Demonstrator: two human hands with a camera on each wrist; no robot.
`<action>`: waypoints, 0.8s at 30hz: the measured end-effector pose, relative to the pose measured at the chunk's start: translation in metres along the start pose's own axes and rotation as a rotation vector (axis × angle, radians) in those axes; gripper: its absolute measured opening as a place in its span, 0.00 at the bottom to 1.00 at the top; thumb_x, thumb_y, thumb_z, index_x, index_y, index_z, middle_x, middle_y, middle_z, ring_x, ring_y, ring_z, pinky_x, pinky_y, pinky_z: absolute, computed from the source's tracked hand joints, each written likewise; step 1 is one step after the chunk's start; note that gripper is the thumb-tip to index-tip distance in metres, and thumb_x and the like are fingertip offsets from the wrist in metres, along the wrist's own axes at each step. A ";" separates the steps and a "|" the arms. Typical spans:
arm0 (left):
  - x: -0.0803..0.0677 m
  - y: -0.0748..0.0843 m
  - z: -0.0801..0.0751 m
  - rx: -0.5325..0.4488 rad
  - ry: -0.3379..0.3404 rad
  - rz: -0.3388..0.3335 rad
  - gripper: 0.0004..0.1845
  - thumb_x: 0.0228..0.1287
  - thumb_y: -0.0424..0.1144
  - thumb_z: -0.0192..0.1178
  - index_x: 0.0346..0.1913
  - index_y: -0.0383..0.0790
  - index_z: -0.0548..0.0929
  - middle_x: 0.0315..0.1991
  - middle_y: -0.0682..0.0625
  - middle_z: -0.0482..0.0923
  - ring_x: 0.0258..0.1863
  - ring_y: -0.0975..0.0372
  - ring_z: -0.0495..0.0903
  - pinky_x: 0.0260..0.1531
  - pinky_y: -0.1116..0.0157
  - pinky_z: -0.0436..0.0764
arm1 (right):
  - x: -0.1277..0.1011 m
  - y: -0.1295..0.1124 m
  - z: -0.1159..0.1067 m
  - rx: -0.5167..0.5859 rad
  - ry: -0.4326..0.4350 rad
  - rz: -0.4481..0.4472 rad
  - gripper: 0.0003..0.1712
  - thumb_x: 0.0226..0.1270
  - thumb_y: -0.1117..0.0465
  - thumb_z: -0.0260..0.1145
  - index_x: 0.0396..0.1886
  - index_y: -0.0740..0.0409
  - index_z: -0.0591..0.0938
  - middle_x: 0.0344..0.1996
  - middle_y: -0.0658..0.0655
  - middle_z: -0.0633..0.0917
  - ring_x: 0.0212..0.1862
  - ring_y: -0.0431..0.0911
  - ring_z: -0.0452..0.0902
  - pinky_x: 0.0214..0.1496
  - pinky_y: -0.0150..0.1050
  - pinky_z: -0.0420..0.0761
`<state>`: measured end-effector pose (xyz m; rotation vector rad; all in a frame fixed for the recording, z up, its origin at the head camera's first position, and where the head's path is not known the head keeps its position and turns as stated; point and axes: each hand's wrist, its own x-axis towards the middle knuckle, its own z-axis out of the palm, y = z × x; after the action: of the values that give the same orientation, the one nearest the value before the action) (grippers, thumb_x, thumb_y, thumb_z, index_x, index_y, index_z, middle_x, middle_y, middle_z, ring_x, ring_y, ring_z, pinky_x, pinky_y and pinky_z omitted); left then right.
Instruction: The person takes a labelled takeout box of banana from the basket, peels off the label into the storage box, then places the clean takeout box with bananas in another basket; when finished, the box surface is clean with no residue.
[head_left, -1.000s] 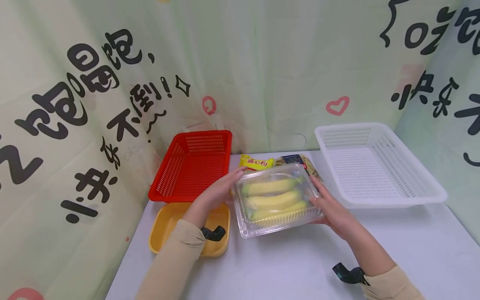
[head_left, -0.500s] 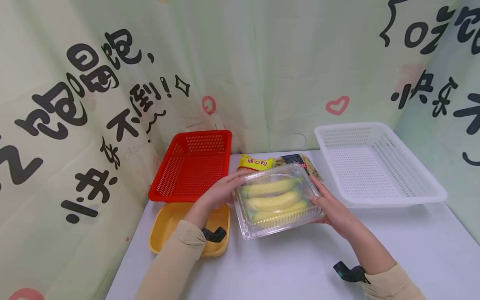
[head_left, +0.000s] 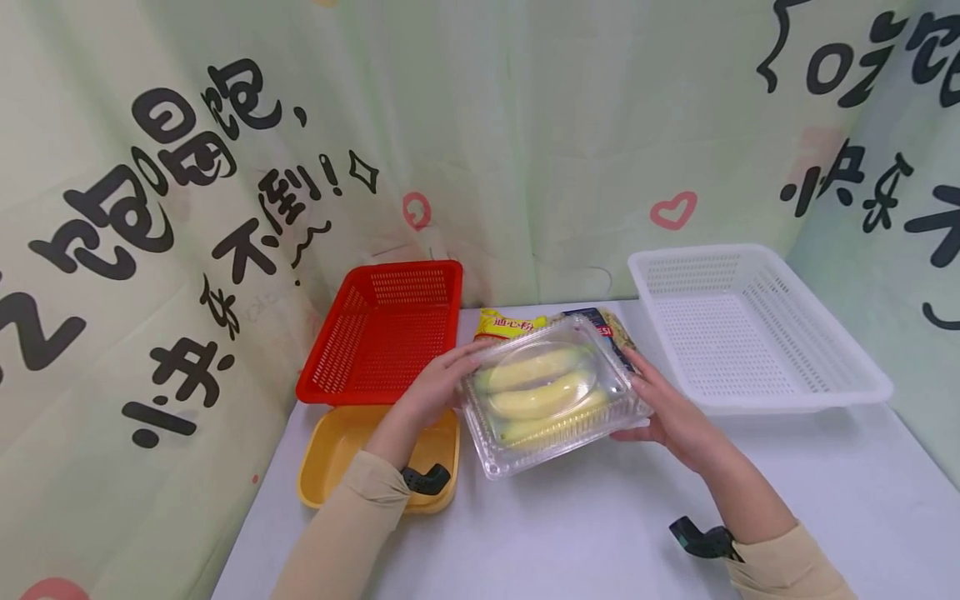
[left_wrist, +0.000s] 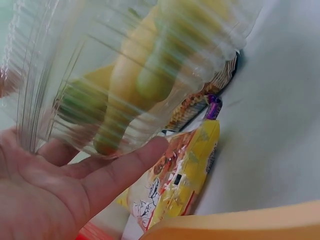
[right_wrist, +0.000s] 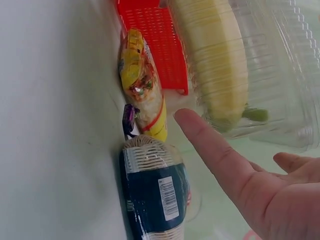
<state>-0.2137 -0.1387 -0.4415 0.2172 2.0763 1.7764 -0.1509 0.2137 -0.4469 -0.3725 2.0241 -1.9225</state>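
Observation:
A clear plastic clamshell box (head_left: 525, 467) with several yellow bananas (head_left: 540, 398) in it is tilted above the table. My left hand (head_left: 431, 396) grips its left side; in the left wrist view, fingers (left_wrist: 127, 165) reach under the ribbed wall. At the right end, my right hand (head_left: 678, 425) has spread fingers near the box corner. The right wrist view shows one straight finger (right_wrist: 215, 145) below the box, with a gap at its tip. Behind the box lie a yellow food packet (head_left: 502, 324) and a dark-labelled packet (head_left: 611, 329), partly hidden.
A red basket (head_left: 455, 333) stands at the back left, with a yellow-orange tub (head_left: 318, 467) in front of it. A large white basket (head_left: 862, 379) stands to the right. Curtains (head_left: 525, 150) printed with black writing hang behind the white table (head_left: 555, 542).
The box has turned slightly, its right end raised in view. My right thumb has slid off the lid toward the edge, and that hand has opened a little. My left hand has shifted slightly down.

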 end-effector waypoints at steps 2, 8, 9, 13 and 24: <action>-0.001 -0.001 0.000 -0.015 0.016 0.008 0.22 0.72 0.55 0.53 0.66 0.66 0.74 0.68 0.53 0.69 0.58 0.50 0.76 0.50 0.53 0.84 | 0.000 -0.001 0.000 -0.004 0.010 -0.003 0.37 0.81 0.47 0.43 0.81 0.43 0.39 0.77 0.68 0.44 0.55 0.47 0.77 0.50 0.62 0.83; -0.003 -0.004 0.006 -0.047 0.123 -0.012 0.20 0.72 0.55 0.53 0.65 0.67 0.75 0.66 0.52 0.71 0.55 0.50 0.77 0.50 0.53 0.84 | 0.002 0.001 -0.002 -0.003 0.052 0.017 0.38 0.80 0.46 0.44 0.80 0.38 0.37 0.77 0.66 0.45 0.59 0.51 0.73 0.51 0.60 0.83; -0.004 -0.004 0.007 -0.057 0.145 -0.014 0.20 0.71 0.54 0.53 0.64 0.67 0.76 0.66 0.51 0.71 0.55 0.50 0.77 0.50 0.52 0.84 | 0.002 0.001 -0.002 0.004 0.056 0.018 0.39 0.80 0.47 0.44 0.80 0.38 0.36 0.77 0.66 0.46 0.59 0.50 0.74 0.52 0.60 0.83; -0.007 -0.006 0.016 -0.068 0.242 -0.004 0.21 0.71 0.55 0.54 0.64 0.66 0.76 0.65 0.49 0.73 0.52 0.51 0.78 0.48 0.52 0.84 | 0.004 0.002 -0.001 0.012 0.086 0.029 0.42 0.80 0.47 0.47 0.79 0.33 0.33 0.77 0.68 0.45 0.60 0.50 0.74 0.53 0.58 0.83; -0.018 -0.015 0.049 -0.183 0.415 0.046 0.24 0.70 0.54 0.54 0.68 0.62 0.74 0.54 0.45 0.80 0.30 0.61 0.82 0.31 0.60 0.84 | 0.012 0.004 0.013 -0.047 0.131 0.006 0.46 0.78 0.49 0.53 0.79 0.30 0.33 0.79 0.66 0.39 0.69 0.73 0.60 0.51 0.56 0.84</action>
<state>-0.1764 -0.1031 -0.4578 -0.1725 2.1678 2.1733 -0.1567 0.1971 -0.4520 -0.2570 2.1527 -1.9450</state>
